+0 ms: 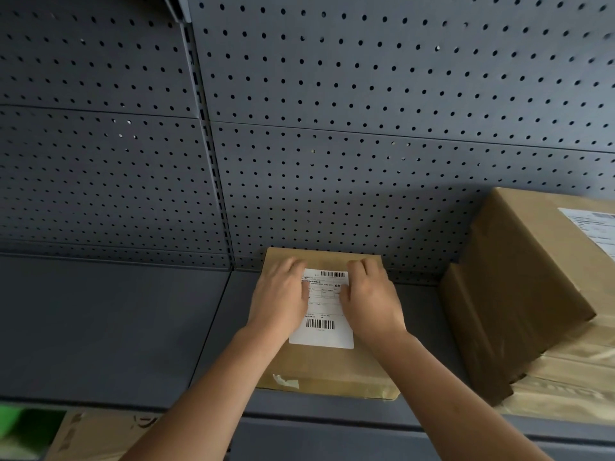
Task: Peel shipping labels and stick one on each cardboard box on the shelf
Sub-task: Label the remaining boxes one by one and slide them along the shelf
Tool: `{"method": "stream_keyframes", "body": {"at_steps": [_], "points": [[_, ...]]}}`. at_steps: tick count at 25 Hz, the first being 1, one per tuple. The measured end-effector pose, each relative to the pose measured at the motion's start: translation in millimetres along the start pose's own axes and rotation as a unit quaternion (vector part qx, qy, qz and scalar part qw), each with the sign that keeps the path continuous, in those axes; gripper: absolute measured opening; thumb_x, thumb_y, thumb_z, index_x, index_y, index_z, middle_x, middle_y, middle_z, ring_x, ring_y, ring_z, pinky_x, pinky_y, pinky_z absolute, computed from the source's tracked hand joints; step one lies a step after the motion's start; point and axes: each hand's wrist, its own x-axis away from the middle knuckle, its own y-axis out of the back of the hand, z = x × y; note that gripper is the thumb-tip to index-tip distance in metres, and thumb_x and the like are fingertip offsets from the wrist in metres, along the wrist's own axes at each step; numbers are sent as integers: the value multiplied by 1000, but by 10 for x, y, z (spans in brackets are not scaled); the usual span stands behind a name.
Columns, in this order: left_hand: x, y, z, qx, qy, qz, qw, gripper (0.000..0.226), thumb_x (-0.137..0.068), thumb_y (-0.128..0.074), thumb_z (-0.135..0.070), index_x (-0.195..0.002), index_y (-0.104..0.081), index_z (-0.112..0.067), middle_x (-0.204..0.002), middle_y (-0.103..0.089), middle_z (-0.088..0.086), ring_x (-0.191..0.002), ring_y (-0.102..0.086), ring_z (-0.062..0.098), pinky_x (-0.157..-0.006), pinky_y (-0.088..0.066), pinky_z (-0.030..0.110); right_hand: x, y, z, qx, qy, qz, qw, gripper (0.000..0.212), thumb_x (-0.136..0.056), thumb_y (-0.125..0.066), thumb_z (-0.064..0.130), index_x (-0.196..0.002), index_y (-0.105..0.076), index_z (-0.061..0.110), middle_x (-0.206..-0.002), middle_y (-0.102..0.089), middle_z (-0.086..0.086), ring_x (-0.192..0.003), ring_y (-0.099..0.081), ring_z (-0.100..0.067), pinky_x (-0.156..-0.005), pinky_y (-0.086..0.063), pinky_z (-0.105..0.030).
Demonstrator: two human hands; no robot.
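The grey metal shelf [116,327] stretches wide leftward; a tall brown cardboard box [519,277] stands close rightward. Our left hand [279,294] and right hand [369,297], fingers straight, press the white shipping label [324,314] onto the flat brown cardboard box [326,367].

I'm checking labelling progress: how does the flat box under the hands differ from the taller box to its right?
The flat box lies low on the shelf; the tall box stands much higher. The left hand and right hand press the flat box's label; nothing touches the tall box's label, cut off by the frame edge. Both are brown cardboard with a white label on top.
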Motion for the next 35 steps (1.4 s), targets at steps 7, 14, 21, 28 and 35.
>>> {"method": "stream_keyframes", "body": {"at_steps": [7,14,21,28,35], "points": [[-7,-74,114,-55,-82,152,983,55,-111,-21,-35,-162,-18,-17,-170,-14,-1,-156,-9,12,-127,-6,33,45,-196,58,-10,105,151,983,59,-102,-14,41,-154,-32,19,-161,-32,3,-150,-21,-13,-125,-10,-43],[66,59,328,-87,-42,168,981,59,-109,-13,-44,-162,-2,-21,-170,2,-5,-156,2,8,-127,-1,32,143,-41,-201,17,25,171,985,57,-106,-18,45,-158,-18,21,-167,-10,8,-153,-2,-6,-125,3,-38],[312,111,122,-44,-86,153,984,56,-110,-14,-38,-163,-7,-21,-170,-1,-6,-155,3,6,-127,2,31,338,75,9,-46,84,148,984,76,-96,-3,60,-155,-30,21,-163,-25,5,-152,-14,-9,-125,-3,-36],[498,113,169,-82,-82,172,978,58,-109,-15,-41,-163,-4,-20,-170,1,-5,-156,3,8,-127,1,32,540,99,-4,-8,58,184,981,84,-88,5,65,-158,-17,25,-166,-12,11,-151,-2,-2,-123,8,-36],[696,242,165,-60,-61,156,984,58,-109,-13,-42,-162,-3,-21,-169,3,-7,-155,4,6,-127,1,31,695,242,-146,-11,23,150,988,65,-102,-14,55,-157,-22,23,-165,-17,8,-152,-6,-5,-123,6,-34]]}}
